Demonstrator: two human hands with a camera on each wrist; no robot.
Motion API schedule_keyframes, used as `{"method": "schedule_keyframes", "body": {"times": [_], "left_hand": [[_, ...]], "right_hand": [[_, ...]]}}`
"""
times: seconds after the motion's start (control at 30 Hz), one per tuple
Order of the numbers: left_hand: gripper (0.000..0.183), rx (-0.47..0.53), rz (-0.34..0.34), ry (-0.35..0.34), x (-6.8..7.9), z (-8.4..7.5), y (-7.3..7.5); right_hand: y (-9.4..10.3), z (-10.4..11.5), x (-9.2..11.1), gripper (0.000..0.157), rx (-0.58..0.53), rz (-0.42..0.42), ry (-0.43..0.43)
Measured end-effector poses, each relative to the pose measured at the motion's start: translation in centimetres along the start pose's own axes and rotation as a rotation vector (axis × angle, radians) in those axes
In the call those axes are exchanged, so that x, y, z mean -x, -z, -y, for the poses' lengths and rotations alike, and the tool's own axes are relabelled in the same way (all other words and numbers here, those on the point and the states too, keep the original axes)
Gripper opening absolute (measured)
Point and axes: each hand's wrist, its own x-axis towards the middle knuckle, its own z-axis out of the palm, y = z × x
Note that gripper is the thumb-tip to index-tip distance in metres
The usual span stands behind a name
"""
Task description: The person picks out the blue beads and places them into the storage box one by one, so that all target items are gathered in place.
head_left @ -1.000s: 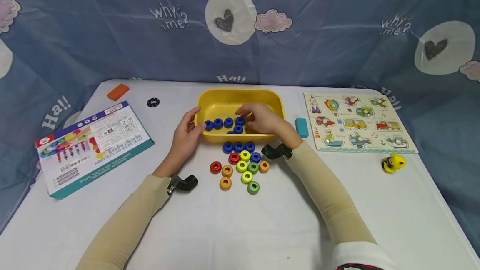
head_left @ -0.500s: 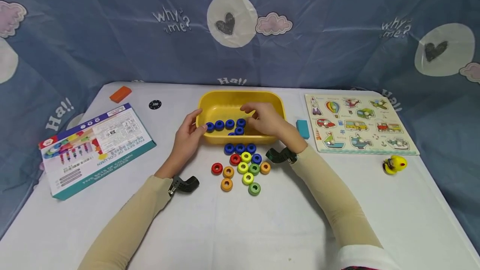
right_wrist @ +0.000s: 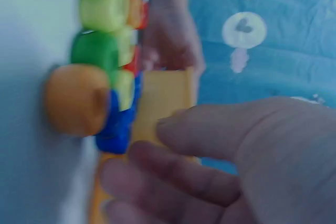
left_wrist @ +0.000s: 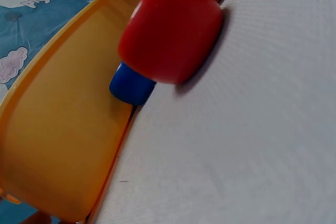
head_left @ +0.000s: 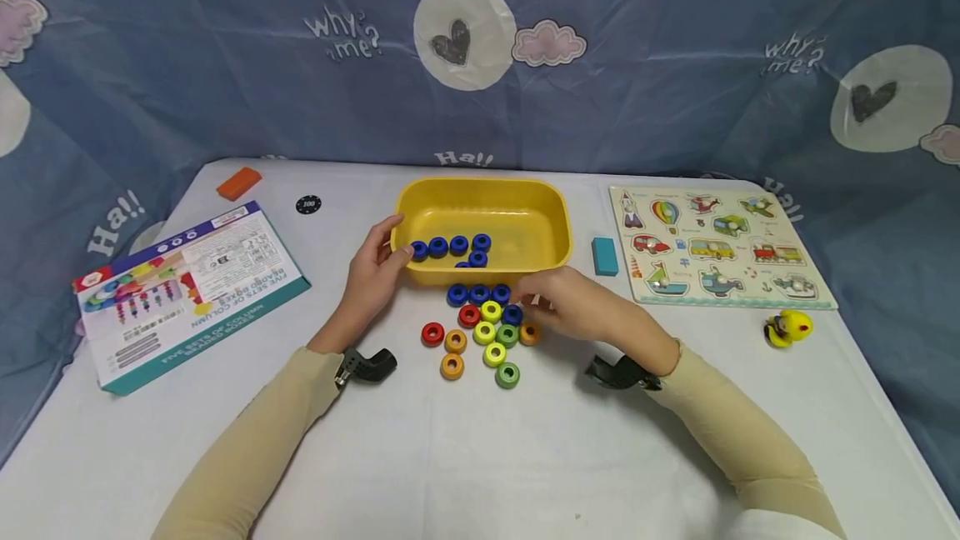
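On white surface [head_left: 480,457], yellow tub [head_left: 557,232] at centre, holding five blue rings [head_left: 448,247] along its near-left floor. Four more blue rings [head_left: 478,294] loose just outside near wall, at head of mixed cluster of coloured rings [head_left: 483,340]. Sorting judged roughly half done: blues partly binned, other colours untouched. Left hand [head_left: 373,273] curled on tub's left rim, steadying. Right hand [head_left: 573,302] relaxed, holding nothing, fingertips at loose blue rings.
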Motion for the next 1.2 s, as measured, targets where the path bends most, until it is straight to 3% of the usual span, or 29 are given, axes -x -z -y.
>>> {"method": "schedule_keyframes", "body": {"times": [0.17,0.87,1.0,1.2], "left_hand": [[0.052,0.003,0.002,0.006,0.0,-0.1,0.1],[0.052,-0.001,-0.003,0.006,0.0,0.0,0.0],[0.052,-0.01,-0.004,0.006,0.0,0.0,0.0],[0.052,0.002,0.0,0.015,0.0,0.0,0.0]], "right_hand": [[-1.5,-1.1,-0.5,0.021,-0.021,0.058,-0.012],[-2.9,-1.2,-0.8,0.011,-0.034,0.016,0.054],[-1.7,-0.3,-0.8,0.01,-0.045,0.002,0.054],[2.7,1.5,-2.0,0.019,-0.103,-0.133,0.083]]}}
